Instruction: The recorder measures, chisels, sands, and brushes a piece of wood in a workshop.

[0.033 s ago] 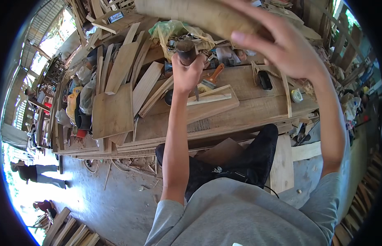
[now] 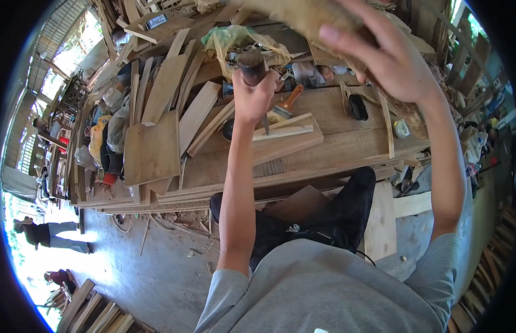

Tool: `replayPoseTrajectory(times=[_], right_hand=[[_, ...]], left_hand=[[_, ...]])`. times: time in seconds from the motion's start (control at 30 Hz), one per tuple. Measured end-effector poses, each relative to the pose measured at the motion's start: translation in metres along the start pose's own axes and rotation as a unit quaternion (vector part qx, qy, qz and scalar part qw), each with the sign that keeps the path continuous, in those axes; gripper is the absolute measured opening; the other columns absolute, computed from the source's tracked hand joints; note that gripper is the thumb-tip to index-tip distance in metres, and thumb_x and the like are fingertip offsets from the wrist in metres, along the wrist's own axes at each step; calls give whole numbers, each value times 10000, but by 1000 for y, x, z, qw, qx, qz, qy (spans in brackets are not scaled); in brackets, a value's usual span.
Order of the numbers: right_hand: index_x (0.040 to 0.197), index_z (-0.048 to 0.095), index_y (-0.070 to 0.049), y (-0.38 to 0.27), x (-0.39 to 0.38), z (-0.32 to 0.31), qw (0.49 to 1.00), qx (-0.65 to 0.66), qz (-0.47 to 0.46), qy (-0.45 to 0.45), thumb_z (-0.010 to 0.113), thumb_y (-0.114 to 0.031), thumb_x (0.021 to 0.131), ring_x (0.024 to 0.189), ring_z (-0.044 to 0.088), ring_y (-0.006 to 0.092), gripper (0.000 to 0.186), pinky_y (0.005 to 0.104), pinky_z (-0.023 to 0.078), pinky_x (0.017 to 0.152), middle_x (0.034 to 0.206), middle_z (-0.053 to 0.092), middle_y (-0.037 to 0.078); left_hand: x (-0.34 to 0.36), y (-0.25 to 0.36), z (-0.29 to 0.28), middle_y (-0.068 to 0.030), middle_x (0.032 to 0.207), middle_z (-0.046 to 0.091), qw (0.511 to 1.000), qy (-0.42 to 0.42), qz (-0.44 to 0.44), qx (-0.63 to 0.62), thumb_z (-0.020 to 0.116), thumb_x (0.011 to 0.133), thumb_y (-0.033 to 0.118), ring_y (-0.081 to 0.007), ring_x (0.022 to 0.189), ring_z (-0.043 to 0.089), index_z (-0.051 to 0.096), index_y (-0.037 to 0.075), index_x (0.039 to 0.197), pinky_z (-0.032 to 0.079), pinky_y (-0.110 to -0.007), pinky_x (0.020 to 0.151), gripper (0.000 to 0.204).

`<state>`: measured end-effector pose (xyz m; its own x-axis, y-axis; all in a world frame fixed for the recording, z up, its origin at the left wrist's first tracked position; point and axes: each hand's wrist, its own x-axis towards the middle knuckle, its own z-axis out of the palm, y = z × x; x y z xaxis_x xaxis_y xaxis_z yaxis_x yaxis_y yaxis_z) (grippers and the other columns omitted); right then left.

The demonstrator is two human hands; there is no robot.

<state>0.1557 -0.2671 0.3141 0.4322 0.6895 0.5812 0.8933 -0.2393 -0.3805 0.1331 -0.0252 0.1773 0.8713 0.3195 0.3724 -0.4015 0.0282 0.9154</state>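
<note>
My left hand (image 2: 252, 101) is closed round an upright chisel (image 2: 251, 59), its dark, worn handle end sticking out above the fist. Below the fist, the narrow metal blade points down at a pale wooden strip (image 2: 291, 132) lying on a wedge-shaped board (image 2: 302, 142). Raised at the upper right, my right hand (image 2: 399, 69) grips a thick wooden club (image 2: 308, 16). Motion smears the club, and its far end runs out of the top of the view. A paintbrush (image 2: 291, 99) with an orange handle lies just right of my left hand.
Planks and a square board (image 2: 152, 152) cover the bench's left side. A green plastic bag (image 2: 227, 39) with small hardware lies behind the chisel. On the right are a black object (image 2: 357, 107) and a tape roll (image 2: 401, 129). Two people (image 2: 50, 236) are far left.
The wooden club in my right hand has swung to the right and upward, uncovering more of the bench behind the green bag. My left hand and the chisel stay nearly still.
</note>
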Motion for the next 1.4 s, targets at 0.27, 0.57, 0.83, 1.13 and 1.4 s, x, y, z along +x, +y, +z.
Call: replayPoseTrajectory(times=[0.27, 0.57, 0.83, 1.13, 1.4], right_hand=[[1700, 410, -220, 3, -14, 5, 997, 20, 12, -74, 649, -415, 1100, 655, 677, 129, 675, 271, 573, 569, 1318, 733, 128], [1736, 217, -77, -30, 8, -21, 988, -27, 20, -152, 598, -367, 1131, 564, 649, 117, 772, 271, 596, 490, 1205, 716, 190], [1764, 145, -136, -4, -1, -10, 992, 24, -69, -101, 557, -417, 1144, 858, 778, 214, 796, 390, 674, 864, 1587, 529, 280], [1766, 153, -133, -17, 0, -23, 972, -172, -160, -17, 577, -355, 1144, 760, 759, 231, 785, 413, 685, 782, 1527, 596, 246], [1767, 158, -188, -20, 16, -14, 957, 190, -217, 40, 561, -388, 1144, 629, 685, 156, 768, 390, 690, 725, 1386, 687, 204]], left_hand=[[2, 4, 4, 49, 605, 567, 1000, 6, 18, -25, 690, 877, 25, -46, 550, 515, 584, 33, 649, 399, -270, 526, 251], [2, 2, 14, 51, 601, 573, 999, -25, 35, 15, 713, 881, 41, -38, 555, 504, 565, 45, 650, 396, -276, 522, 274], [2, 1, 12, 52, 584, 554, 999, -25, 42, 18, 713, 867, 48, -42, 541, 490, 552, 47, 630, 382, -276, 513, 287], [1, 1, 10, 41, 646, 536, 999, -30, 42, 16, 704, 913, -4, -51, 524, 467, 569, 86, 744, 337, -247, 471, 234], [5, -1, 16, 60, 594, 548, 998, -28, 57, 8, 713, 872, 57, -37, 561, 487, 556, 49, 659, 386, -280, 529, 264]])
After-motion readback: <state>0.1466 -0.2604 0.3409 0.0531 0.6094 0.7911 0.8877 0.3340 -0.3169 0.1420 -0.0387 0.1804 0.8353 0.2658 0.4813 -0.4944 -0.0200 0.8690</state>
